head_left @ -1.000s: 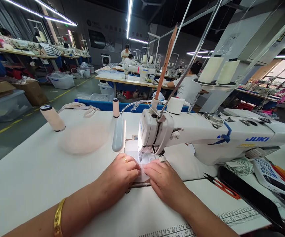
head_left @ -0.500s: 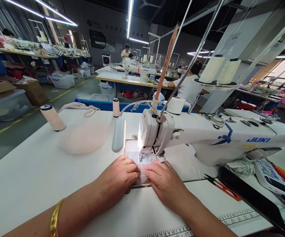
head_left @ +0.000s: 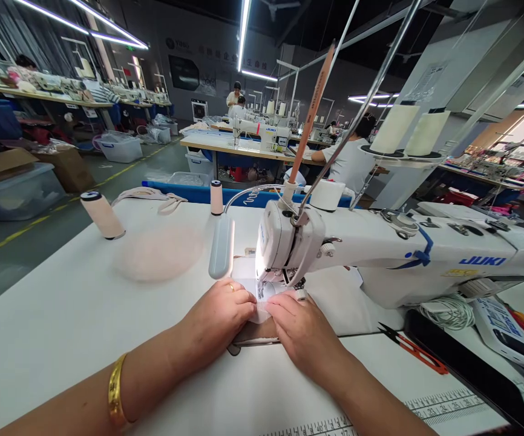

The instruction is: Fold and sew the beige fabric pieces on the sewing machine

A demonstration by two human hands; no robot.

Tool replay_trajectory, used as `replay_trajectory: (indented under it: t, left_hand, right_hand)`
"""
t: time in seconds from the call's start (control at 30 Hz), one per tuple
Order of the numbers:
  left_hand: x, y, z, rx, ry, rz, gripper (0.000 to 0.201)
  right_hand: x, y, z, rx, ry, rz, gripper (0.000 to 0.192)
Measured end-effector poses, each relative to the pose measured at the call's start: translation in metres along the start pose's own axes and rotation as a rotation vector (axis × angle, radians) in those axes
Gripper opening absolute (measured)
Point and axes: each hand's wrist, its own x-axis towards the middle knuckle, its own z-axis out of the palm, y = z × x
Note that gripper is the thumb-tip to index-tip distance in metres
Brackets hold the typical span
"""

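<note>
Two hands flat on the small white fabric piece under the needle of the sewing machine, near the front edge of the table. Since a second ago both have crept forward toward the needle, and less fabric shows in front of the fingertips, so I read it as feeding through mid-seam. Left hand: fingers curled down, pressing the fabric's left side, not gripping. Right hand: fingers extended and together, pinning the right side just beside the presser foot. Red-handled snips lie untouched toward the table's right edge. Thread cone stands near the back left corner, unchanged.
</note>
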Motion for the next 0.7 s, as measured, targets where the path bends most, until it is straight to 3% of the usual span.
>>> replay_trajectory:
  t: [0.37,0.7]
  left_hand:
    - [0.0026,-0.0075,0.0033,0.061,-0.021,-0.060,0.030]
    - [0.0017,-0.0085,0.0023,0.078,-0.057,-0.089,0.029]
  right_hand:
    - [0.0042,0.0030,0.0036,-0.040,-0.027,0.074,0.029]
    - [0.0045,0.0018,0.0001,-0.035,-0.027,0.088,0.035]
